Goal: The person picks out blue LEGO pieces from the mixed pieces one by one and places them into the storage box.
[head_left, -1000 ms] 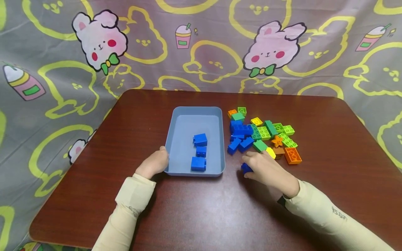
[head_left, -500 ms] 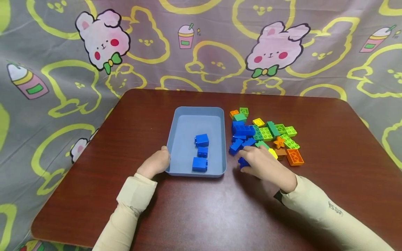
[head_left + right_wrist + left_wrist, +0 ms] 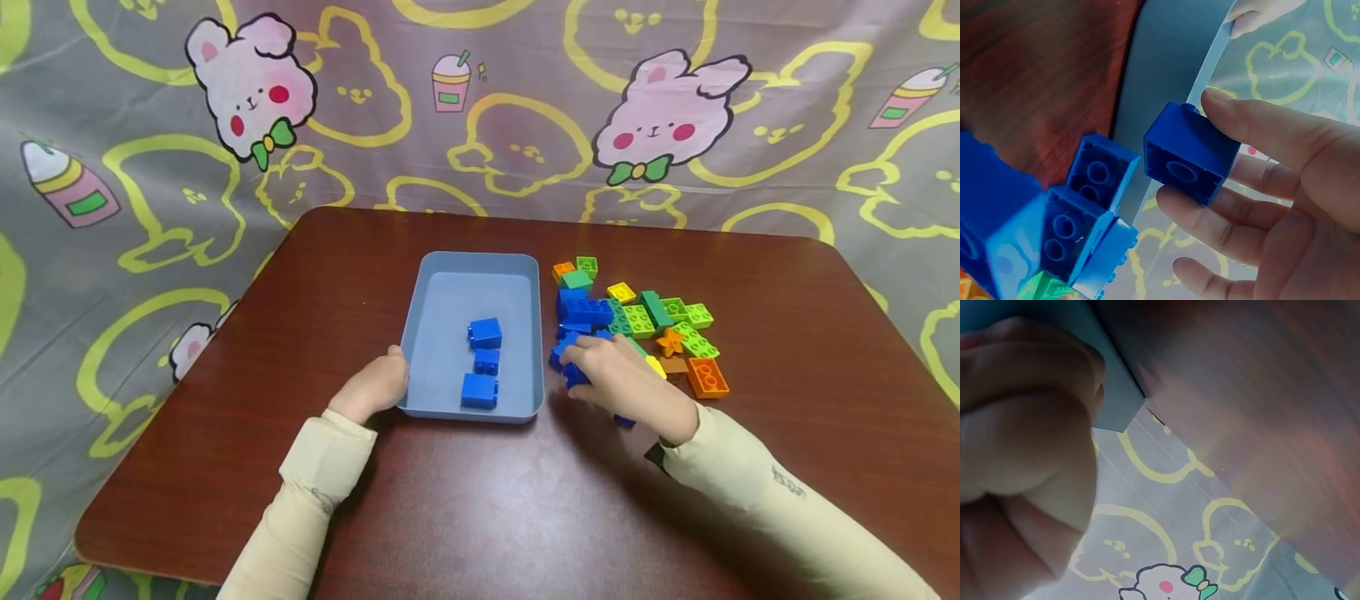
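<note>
In the head view, my left hand (image 3: 375, 383) grips the near-left rim of a blue-grey plastic tray (image 3: 450, 304). Its curled fingers also show beside the tray wall in the left wrist view. My right hand (image 3: 626, 383) pinches a blue toy brick (image 3: 1188, 153) between thumb and fingers, just right of the tray; the right wrist view shows its hollow underside. Inside the tray lie three blue bricks (image 3: 480, 391) in a rough column. Close beyond the right hand are more blue bricks (image 3: 587, 311), partly hidden by it.
Right of the tray spreads a loose pile of green bricks (image 3: 638, 321), yellow ones (image 3: 621, 292), an orange brick (image 3: 707, 377) and an orange star-shaped piece (image 3: 671, 341). A blue piece (image 3: 624, 421) peeks out below the right hand. A patterned cloth (image 3: 510, 167) hangs behind the brown table (image 3: 465, 517).
My right hand has shifted a little left and away from me with the blue brick, uncovering a blue piece below it. The left hand stays on the tray; the head view has shifted slightly.
</note>
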{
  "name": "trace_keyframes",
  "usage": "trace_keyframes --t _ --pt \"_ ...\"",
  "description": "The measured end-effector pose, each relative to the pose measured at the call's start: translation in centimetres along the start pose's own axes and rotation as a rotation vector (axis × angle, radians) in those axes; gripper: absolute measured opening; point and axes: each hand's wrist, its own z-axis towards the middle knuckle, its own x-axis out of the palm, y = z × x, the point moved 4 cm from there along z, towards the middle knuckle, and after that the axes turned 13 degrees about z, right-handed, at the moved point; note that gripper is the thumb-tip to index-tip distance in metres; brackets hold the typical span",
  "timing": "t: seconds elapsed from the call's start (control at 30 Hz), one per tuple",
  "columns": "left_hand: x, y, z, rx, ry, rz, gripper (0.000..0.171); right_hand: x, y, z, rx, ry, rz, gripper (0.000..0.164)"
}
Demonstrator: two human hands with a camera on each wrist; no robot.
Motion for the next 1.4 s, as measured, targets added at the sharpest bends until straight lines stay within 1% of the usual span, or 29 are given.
trace_keyframes --t 0.13,0.43,0.67,0.83,1.0,1.13,1.27,1.4 --pt "0.1 0.0 0.0 0.001 -0.003 0.004 0.026 -0.2 0.2 0.4 0.018 0.004 0.003 0.037" --pt "0.3 -0.1 0.0 -0.004 0.011 0.002 0.033 -0.6 0.3 1.1 0.023 0.01 0.009 0.037" --pt "0.2 0.0 0.0 -0.005 -0.002 0.001 0.028 -0.7 0.6 1.9 0.024 -0.006 0.032 0.032" --pt "0.2 0.2 0.0 -0.012 0.005 0.0 0.03 -0.6 0.9 2.7 0.029 0.0 0.031 0.032" --pt "0.2 0.2 0.0 -0.013 0.007 -0.002 0.033 -0.4 0.7 3.5 0.015 0.011 0.019 0.036" --pt "0.2 0.1 0.0 -0.009 0.0 -0.006 0.03 -0.7 0.6 4.0 -0.017 0.002 0.017 0.036" --pt "0.2 0.1 0.0 -0.015 0.011 -0.008 0.031 -0.8 0.5 4.4 -0.045 -0.007 0.027 0.035" --pt "0.1 0.1 0.1 -0.017 0.018 -0.006 0.035 -0.8 0.5 5.0 -0.037 -0.007 0.044 0.034"
